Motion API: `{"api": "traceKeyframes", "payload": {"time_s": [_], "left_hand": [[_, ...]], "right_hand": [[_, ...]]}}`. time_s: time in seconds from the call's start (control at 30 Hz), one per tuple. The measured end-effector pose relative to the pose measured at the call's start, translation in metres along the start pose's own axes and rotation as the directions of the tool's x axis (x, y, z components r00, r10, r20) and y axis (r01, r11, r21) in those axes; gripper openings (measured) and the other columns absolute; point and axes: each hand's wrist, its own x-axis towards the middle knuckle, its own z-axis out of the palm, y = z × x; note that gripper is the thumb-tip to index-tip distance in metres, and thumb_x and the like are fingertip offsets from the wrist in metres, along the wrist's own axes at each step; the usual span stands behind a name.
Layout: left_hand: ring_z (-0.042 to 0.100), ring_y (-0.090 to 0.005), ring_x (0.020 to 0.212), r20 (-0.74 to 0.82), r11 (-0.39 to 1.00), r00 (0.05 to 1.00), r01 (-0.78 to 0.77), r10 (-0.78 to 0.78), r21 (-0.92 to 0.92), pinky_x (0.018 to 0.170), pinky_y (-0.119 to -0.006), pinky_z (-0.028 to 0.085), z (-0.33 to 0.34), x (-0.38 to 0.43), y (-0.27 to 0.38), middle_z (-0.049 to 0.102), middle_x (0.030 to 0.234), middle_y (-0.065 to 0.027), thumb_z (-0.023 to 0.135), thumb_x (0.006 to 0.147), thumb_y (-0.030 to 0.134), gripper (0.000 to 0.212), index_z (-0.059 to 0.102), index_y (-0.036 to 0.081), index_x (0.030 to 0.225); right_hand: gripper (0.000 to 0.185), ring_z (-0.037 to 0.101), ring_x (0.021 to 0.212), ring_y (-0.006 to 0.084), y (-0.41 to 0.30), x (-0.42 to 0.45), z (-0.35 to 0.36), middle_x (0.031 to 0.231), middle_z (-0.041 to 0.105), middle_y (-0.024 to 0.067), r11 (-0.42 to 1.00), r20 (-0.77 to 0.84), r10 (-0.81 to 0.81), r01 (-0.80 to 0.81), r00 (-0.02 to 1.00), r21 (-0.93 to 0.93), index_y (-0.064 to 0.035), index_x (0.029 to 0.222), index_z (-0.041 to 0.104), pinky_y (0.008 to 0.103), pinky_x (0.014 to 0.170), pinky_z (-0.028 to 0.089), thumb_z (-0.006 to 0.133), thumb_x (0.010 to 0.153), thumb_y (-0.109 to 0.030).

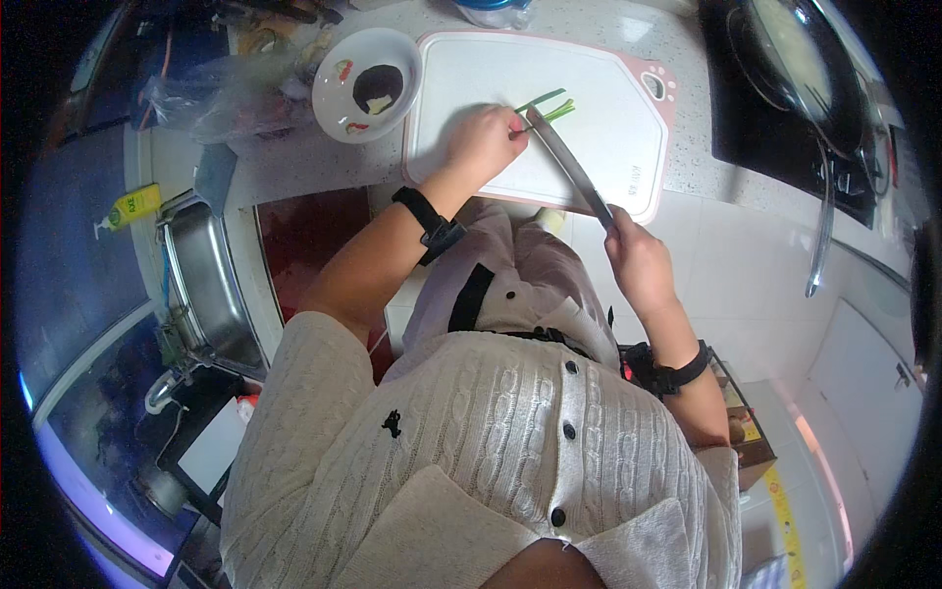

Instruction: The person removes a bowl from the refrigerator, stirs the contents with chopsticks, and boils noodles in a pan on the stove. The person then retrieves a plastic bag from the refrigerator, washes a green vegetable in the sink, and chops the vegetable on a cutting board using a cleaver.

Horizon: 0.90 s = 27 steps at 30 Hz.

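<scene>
My left hand [489, 145] grips green stalks, which look like scallion [558, 109], over a white cutting board [611, 96] with a pink rim. Their leafy ends stick out past my fingertips to the right. In my right hand [639, 254] is the handle of a kitchen knife [570, 166]. The blade slants up and left across the board, its far end against or just over the stalks beside my left fingers. Left of the board stands a white bowl [401, 55] with red decorations, holding a dark substance and a small pale piece.
A pan [795, 66] sits on the black cooktop [758, 154] at right, with a long metal utensil handle [820, 221] jutting out. Plastic bags [213, 99] lie left of the bowl. A steel sink [221, 287] and a yellow pump bottle [134, 206] are at left. A blue-lidded container [493, 6] stands behind the board.
</scene>
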Motion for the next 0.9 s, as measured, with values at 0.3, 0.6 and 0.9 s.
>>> {"api": "traceKeyframes", "payload": {"time_s": [0.3, 0.6, 0.9], "left_hand": [[0.060, -0.0264, 0.062, 0.108, 0.993, 0.988, 0.112, -0.115, 0.029, 0.059, -0.036, 0.047, -0.001, 0.002, 0.006, 0.062, 0.069, -0.0126, 0.065, 0.069, 0.021, 0.016, 0.063, 0.005, 0.072], [0.061, -0.0205, 0.061, 0.165, 0.975, 0.983, 0.110, -0.078, -0.193, 0.059, -0.031, 0.047, -0.010, 0.028, 0.013, 0.063, 0.070, -0.0124, 0.062, 0.074, 0.019, 0.018, 0.064, 0.002, 0.079], [0.060, -0.0267, 0.073, 0.151, 0.986, 0.975, -0.169, 0.165, 0.011, 0.065, -0.036, 0.047, 0.009, 0.054, 0.030, 0.062, 0.082, -0.0140, 0.058, 0.078, 0.019, 0.018, 0.063, 0.004, 0.086]], "right_hand": [[0.028, 0.058, 0.064, 0.0361, -0.022, 0.005, 0.004, 0.070, 0.059, 0.0198, 0.989, 0.131, 0.113, -0.099, 0.985, -0.114, -0.0033, 0.110, 0.047, 0.0442, 0.057, 0.047, 0.047, 0.083, -0.011], [0.025, 0.058, 0.056, 0.0306, 0.009, -0.016, -0.005, 0.064, 0.057, 0.0174, 0.960, -0.163, 0.083, -0.035, 0.983, 0.278, -0.0023, 0.108, 0.049, 0.0380, 0.051, 0.045, 0.047, 0.084, -0.010], [0.020, 0.044, 0.045, 0.0073, 0.028, -0.027, -0.018, 0.059, 0.047, 0.0017, 0.636, 0.082, 0.447, -0.380, 0.891, 0.671, 0.0001, 0.102, 0.049, 0.0222, 0.041, 0.037, 0.040, 0.089, -0.012]]}}
